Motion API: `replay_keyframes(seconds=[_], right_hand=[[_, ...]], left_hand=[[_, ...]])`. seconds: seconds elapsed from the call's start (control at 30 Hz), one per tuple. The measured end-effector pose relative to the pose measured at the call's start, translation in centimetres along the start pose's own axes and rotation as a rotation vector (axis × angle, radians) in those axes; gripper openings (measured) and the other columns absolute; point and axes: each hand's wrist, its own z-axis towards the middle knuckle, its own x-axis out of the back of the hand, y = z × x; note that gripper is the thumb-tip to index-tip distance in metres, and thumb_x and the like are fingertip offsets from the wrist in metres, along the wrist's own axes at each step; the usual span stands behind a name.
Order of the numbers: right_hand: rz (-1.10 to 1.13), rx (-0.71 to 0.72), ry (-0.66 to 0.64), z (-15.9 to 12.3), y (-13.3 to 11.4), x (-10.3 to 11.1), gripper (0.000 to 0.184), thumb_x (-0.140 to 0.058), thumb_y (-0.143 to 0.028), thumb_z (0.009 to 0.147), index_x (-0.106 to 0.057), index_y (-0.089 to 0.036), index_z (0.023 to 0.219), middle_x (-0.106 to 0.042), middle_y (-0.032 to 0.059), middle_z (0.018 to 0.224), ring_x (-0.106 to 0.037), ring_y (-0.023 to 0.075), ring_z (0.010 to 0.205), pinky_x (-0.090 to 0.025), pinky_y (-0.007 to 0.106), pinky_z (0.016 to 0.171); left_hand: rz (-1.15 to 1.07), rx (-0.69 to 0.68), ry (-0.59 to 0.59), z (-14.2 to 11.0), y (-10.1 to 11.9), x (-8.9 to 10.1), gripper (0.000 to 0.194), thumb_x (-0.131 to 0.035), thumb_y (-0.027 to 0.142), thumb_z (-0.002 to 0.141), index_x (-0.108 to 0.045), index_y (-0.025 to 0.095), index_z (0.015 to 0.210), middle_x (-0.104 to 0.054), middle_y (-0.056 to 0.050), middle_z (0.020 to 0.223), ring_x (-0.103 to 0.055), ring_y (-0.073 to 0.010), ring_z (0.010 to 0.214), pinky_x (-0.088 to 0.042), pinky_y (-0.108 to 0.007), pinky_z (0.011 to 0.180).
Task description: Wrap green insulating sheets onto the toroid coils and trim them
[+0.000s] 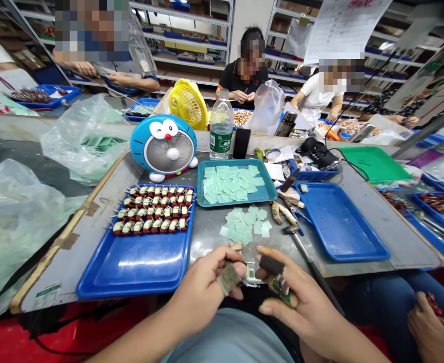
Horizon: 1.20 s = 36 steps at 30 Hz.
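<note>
My left hand (216, 282) is closed in a pinch just past the bench's near edge, with a worn tan wrap on its thumb. Whatever lies between its fingertips is too small to make out. To its right, my right hand (299, 297) has thumb and forefinger apart, with dark tape round the forefinger and greenish bands on the curled finger below. A small silvery metal piece (251, 276) shows between the hands; which hand touches it is unclear. Beyond them lies a loose pile of pale green square sheets (244, 224).
At left, a blue tray (138, 267) carries rows of small brown-and-cream wound parts (153, 209). A teal tray (237, 199) holds more green squares. Right of my hands lie a hammer (301, 242) and another blue tray (342, 222). A blue fan (165, 146) and bottle (222, 126) stand behind.
</note>
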Motion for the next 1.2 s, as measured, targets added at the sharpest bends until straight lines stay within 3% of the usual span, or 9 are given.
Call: replay_keyframes(seconds=[0.13,0.2,0.33,0.47,0.6,0.8,0.9,1.0,1.2], right_hand=[[-0.004,0.059,0.049,0.7,0.4,-0.7,0.035,-0.069,-0.029,0.092,-0.065,-0.026,0.126,-0.070,0.0083,0.112,-0.068,0.0226,0.101,-0.057,0.030,0.089],[0.082,0.003,0.078,0.9,0.3,-1.2,0.030,-0.064,-0.030,0.095,-0.065,-0.024,0.124,-0.070,0.0084,0.107,-0.068,0.0228,0.097,-0.057,0.031,0.085],[0.334,-0.098,0.070,0.8,-0.3,-1.9,0.032,-0.056,-0.030,0.100,-0.061,-0.024,0.131,-0.068,0.0102,0.120,-0.067,0.0254,0.112,-0.055,0.035,0.097],[0.481,-0.127,0.055,0.3,-0.2,-2.4,0.041,-0.060,-0.030,0.098,-0.054,-0.026,0.139,-0.065,0.0099,0.131,-0.064,0.0260,0.122,-0.053,0.036,0.104],[0.499,-0.183,0.100,0.1,0.3,-3.0,0.041,-0.066,-0.030,0.095,-0.058,-0.027,0.135,-0.066,0.0094,0.130,-0.066,0.0262,0.119,-0.054,0.037,0.103],[0.840,-0.332,0.182,-0.5,-0.1,-3.7,0.041,-0.076,-0.032,0.089,-0.063,-0.026,0.127,-0.072,0.0079,0.127,-0.070,0.0248,0.112,-0.057,0.035,0.098],[0.788,-0.304,0.260,-0.7,-0.4,-3.8,0.040,-0.076,-0.031,0.088,-0.064,-0.027,0.126,-0.073,0.0077,0.125,-0.071,0.0242,0.111,-0.058,0.033,0.097],[0.714,-0.246,0.232,-0.7,-0.5,-3.7,0.039,-0.070,-0.030,0.093,-0.062,-0.028,0.131,-0.070,0.0082,0.129,-0.070,0.0246,0.114,-0.058,0.033,0.098],[0.383,-0.166,0.206,-0.4,-0.5,-2.7,0.039,-0.069,-0.026,0.093,-0.063,-0.032,0.131,-0.068,0.0064,0.127,-0.069,0.0239,0.113,-0.056,0.032,0.098]], left_hand=[[-0.071,0.098,-0.011,0.4,-0.2,-0.4,0.044,-0.046,0.059,0.100,-0.056,0.016,0.098,-0.062,0.001,0.076,-0.066,-0.0130,0.057,-0.051,-0.025,0.057],[-0.024,0.048,-0.019,0.2,-0.2,-0.3,0.043,-0.045,0.057,0.101,-0.058,0.017,0.109,-0.065,-0.003,0.085,-0.067,-0.0139,0.065,-0.053,-0.026,0.064],[0.227,-0.247,-0.002,-0.6,-0.1,0.3,0.038,-0.063,0.040,0.096,-0.055,0.024,0.129,-0.064,-0.008,0.118,-0.065,-0.0212,0.105,-0.052,-0.034,0.090],[0.437,-0.459,0.000,-0.7,-0.3,0.5,0.028,-0.064,0.027,0.095,-0.059,0.025,0.123,-0.066,-0.005,0.108,-0.063,-0.0188,0.097,-0.050,-0.032,0.087],[0.479,-0.530,-0.016,-0.4,-0.6,0.3,0.031,-0.058,0.021,0.098,-0.057,0.024,0.128,-0.064,-0.008,0.111,-0.062,-0.0197,0.101,-0.051,-0.035,0.091],[0.467,-0.602,-0.085,0.1,-0.8,0.3,0.039,-0.064,0.020,0.094,-0.054,0.025,0.132,-0.063,-0.009,0.118,-0.063,-0.0200,0.104,-0.053,-0.035,0.093],[0.454,-0.655,-0.083,0.1,-0.5,0.3,0.042,-0.062,0.017,0.096,-0.051,0.025,0.136,-0.062,-0.010,0.124,-0.062,-0.0210,0.112,-0.049,-0.041,0.105],[0.456,-0.679,-0.098,0.0,-0.1,0.4,0.045,-0.060,0.016,0.096,-0.048,0.025,0.139,-0.060,-0.010,0.129,-0.060,-0.0211,0.118,-0.044,-0.044,0.111],[0.483,-0.631,-0.076,-0.2,-0.2,0.7,0.042,-0.063,0.020,0.095,-0.051,0.024,0.136,-0.061,-0.009,0.118,-0.062,-0.0201,0.105,-0.053,-0.034,0.094]])
